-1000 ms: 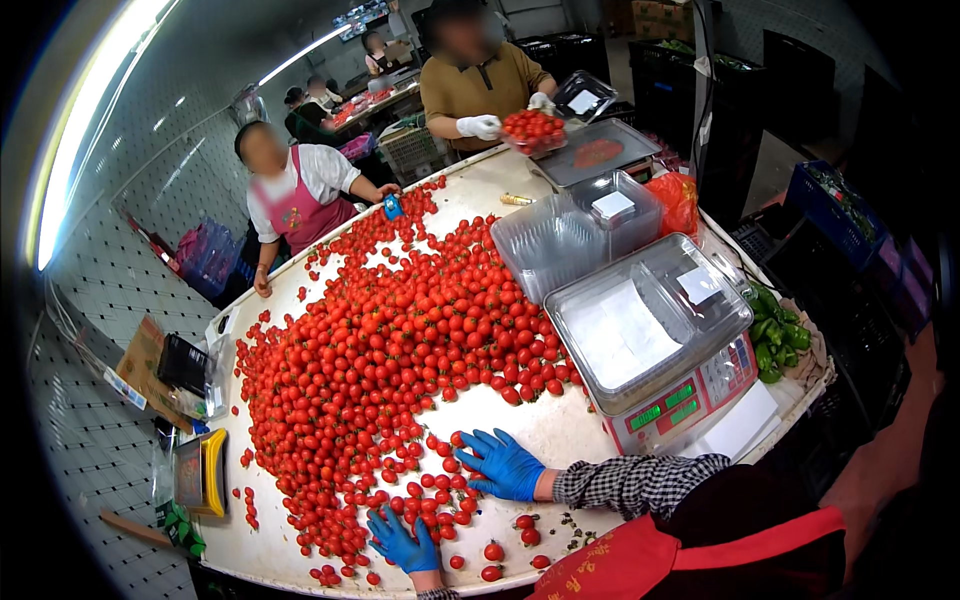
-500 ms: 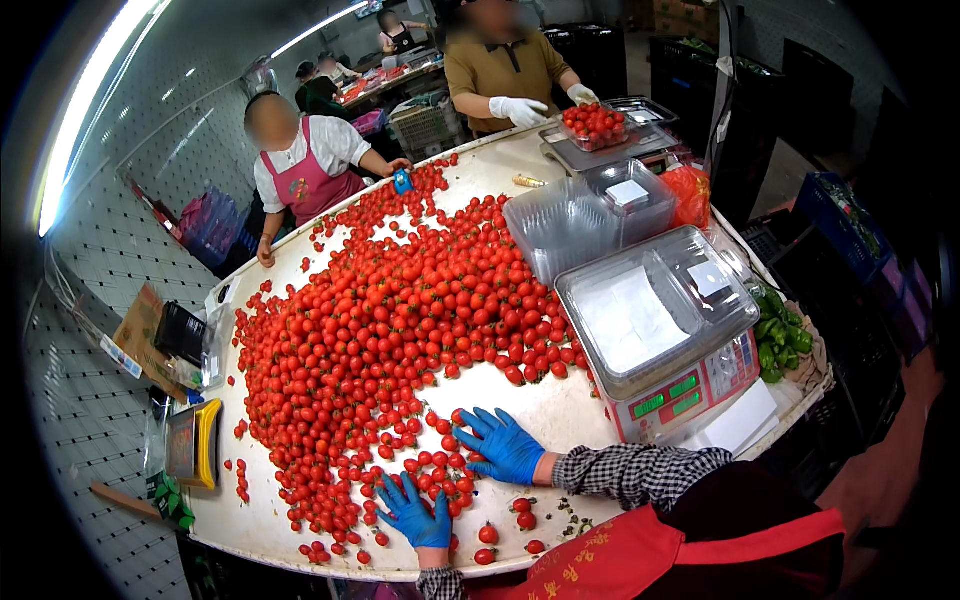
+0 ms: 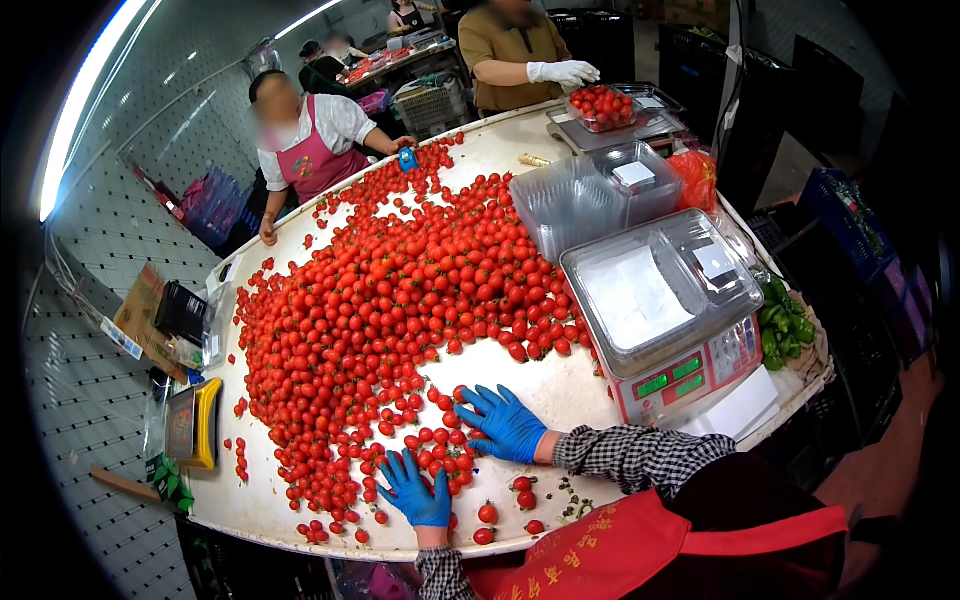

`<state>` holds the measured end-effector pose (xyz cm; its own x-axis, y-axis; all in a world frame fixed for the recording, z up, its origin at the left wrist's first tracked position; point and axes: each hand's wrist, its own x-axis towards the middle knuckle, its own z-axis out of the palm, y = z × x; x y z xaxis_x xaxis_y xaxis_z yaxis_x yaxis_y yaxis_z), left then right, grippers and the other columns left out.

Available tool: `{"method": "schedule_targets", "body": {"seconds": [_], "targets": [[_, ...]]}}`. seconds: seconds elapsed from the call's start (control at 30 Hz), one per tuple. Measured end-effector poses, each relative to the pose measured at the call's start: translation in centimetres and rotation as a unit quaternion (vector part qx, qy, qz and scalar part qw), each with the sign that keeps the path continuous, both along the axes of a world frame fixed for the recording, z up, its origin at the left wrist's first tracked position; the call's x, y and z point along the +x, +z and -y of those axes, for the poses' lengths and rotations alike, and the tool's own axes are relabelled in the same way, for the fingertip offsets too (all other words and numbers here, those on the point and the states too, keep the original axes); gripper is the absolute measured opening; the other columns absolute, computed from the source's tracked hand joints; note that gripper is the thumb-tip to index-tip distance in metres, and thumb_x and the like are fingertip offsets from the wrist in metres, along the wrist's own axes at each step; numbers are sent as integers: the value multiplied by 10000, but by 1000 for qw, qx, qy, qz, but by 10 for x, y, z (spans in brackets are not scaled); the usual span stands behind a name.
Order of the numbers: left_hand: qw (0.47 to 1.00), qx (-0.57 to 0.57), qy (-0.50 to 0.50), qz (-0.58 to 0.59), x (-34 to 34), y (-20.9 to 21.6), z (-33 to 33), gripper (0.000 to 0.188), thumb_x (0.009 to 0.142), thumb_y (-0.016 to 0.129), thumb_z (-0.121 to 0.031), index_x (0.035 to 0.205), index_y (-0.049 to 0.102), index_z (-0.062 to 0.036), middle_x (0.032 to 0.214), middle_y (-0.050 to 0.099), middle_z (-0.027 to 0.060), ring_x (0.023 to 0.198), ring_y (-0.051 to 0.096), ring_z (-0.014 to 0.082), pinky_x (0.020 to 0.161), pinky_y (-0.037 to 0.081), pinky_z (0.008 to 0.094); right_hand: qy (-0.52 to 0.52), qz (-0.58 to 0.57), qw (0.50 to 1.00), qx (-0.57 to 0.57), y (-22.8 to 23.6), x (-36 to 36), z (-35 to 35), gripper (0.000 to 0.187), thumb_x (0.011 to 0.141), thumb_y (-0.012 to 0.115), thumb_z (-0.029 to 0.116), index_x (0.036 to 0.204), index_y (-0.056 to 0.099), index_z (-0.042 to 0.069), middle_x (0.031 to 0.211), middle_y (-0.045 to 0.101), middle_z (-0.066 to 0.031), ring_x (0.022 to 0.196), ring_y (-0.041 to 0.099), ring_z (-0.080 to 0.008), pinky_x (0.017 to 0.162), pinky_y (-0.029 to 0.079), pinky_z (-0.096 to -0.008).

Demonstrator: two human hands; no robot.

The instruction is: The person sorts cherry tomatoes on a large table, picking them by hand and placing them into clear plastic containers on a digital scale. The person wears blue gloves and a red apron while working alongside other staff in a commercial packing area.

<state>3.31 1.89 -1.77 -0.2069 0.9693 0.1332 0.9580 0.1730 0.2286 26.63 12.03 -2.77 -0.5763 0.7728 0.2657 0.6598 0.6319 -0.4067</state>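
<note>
A wide heap of red cherry tomatoes [image 3: 400,290] covers the middle of the white table [image 3: 560,385]. My left hand [image 3: 417,492], in a blue glove, rests at the heap's near edge with its fingers spread over a few tomatoes. To its right, my right hand [image 3: 506,424], gloved the same way, lies with its fingers stretched out toward the left. Loose tomatoes [image 3: 442,458] sit between the two hands and touch some fingers. Neither hand grips anything. Several single tomatoes and bits of green stem [image 3: 572,500] lie near the front edge.
Right of the heap, a digital scale [image 3: 690,375] carries clear plastic trays [image 3: 650,290]; more clear boxes [image 3: 570,200] stand behind. Green peppers [image 3: 785,325] lie at the right edge. A yellow-framed device [image 3: 195,425] stands left. Across the table are two co-workers, one near a filled tomato box [image 3: 603,106].
My hands have hardly moved. The view has shifted slightly. The white-gloved co-worker across the table has brought a hand over the filled tomato box.
</note>
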Motion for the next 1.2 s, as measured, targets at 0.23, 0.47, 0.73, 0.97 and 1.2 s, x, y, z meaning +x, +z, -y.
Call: {"method": "schedule_targets", "body": {"seconds": [0.23,0.47,0.73,0.97,1.2], "targets": [[1000,14,-3,2,-1,-3,0,809,879,666,-416,1553,358,-92,1641,240,194,1542,134,374,1207,5,600,-2,-2,1000,9,-1,0,1,682,951,574,469,1514,396,129,1626,262,-170,1440,336,-362,1158,259,-548],[1000,15,-5,6,0,-1,0,797,889,666,-400,1554,353,-93,1640,244,192,1542,134,369,1207,9,601,0,-9,1000,-1,2,1,2,663,950,586,448,1502,414,123,1625,262,-165,1449,327,-332,1166,253,-542],[1000,9,5,10,3,1,-1,782,898,665,-393,1554,359,-96,1642,246,184,1546,133,357,1207,11,597,3,-9,1000,-10,3,0,0,660,950,593,438,1496,417,112,1622,266,-164,1438,338,-323,1174,250,-535],[1000,24,8,9,4,-2,-1,761,900,665,-385,1538,386,-76,1629,279,188,1541,156,358,1212,25,585,3,-9,1000,-3,1,-1,-2,661,950,593,439,1489,420,98,1614,280,-166,1432,346,-325,1166,265,-537],[1000,24,-1,11,0,-4,-1,775,883,685,-374,1532,388,-69,1619,292,197,1534,172,363,1216,18,587,3,-18,1000,-4,4,1,1,648,944,606,431,1482,431,115,1612,289,-163,1435,345,-323,1158,270,-533]]}}
